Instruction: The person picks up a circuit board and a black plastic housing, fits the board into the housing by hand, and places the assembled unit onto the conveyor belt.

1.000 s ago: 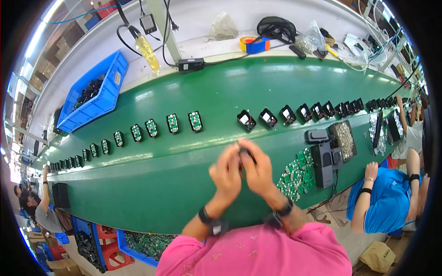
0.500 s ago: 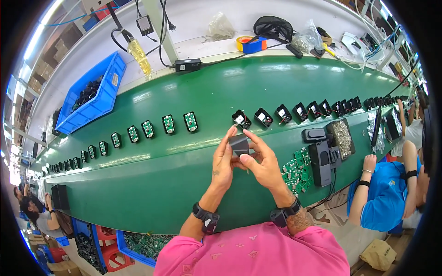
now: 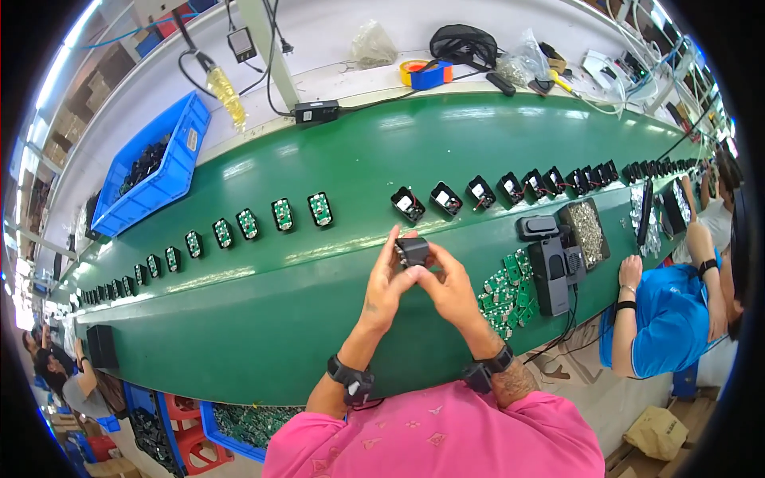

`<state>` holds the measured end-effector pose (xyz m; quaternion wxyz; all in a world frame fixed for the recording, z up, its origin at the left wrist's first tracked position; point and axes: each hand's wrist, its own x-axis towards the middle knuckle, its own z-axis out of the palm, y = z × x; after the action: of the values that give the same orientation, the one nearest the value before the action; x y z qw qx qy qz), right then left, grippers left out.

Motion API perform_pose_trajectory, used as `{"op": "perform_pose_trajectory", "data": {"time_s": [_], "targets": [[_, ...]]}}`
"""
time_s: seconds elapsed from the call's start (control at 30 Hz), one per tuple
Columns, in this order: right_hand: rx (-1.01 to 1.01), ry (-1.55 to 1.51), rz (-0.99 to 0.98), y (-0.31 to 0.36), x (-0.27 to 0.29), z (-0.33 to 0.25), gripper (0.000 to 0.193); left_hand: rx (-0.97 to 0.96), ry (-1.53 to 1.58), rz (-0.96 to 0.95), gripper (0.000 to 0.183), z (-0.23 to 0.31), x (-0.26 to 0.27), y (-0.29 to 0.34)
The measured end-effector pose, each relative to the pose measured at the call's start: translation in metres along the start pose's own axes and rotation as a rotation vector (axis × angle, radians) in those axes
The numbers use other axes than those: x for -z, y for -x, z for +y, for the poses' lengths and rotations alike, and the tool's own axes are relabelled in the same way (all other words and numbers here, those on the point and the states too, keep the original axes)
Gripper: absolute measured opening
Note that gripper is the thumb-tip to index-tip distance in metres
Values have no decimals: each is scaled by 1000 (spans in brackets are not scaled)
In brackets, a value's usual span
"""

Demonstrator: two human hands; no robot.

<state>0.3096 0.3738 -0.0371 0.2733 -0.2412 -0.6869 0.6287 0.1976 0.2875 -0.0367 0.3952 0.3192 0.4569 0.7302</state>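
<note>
My left hand and my right hand are both closed around a small black plastic housing, held over the near part of the green bench. The thumbs meet at its near side, and its open side, with something light showing, faces left. Just beyond my hands stands a row of black housings with white parts and red wires, running off to the right. Leftward runs another row of black housings with green circuit boards in them. Loose green circuit boards lie to the right of my right hand.
Right of the loose boards lie a grey-black device and a tray of small metal parts. A blue bin of black parts sits far left. Tape rolls lie on the back shelf. A person in blue sits at right.
The housing has been turned in my hands, so its open side now shows at the left. My right fingers have shifted around it. The whole view has moved slightly.
</note>
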Motion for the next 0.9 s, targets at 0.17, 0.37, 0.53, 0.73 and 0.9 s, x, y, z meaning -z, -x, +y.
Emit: {"op": "perform_pose_trajectory", "data": {"time_s": [0.17,0.37,0.53,0.73,0.9], "targets": [[-182,-677,-120,15,15,-6,53,-45,-134,-32,51,8,-3,-2],[132,-308,-11,27,12,-34,59,-253,-243,3,32,16,-30,10],[323,109,66,36,16,-60,60,-579,-395,-5,31,33,-43,15],[512,221,130,20,12,-60,43,-628,-524,157,20,36,-46,5],[372,154,171,34,-6,-51,41,-639,-613,255,19,27,-38,16]]}}
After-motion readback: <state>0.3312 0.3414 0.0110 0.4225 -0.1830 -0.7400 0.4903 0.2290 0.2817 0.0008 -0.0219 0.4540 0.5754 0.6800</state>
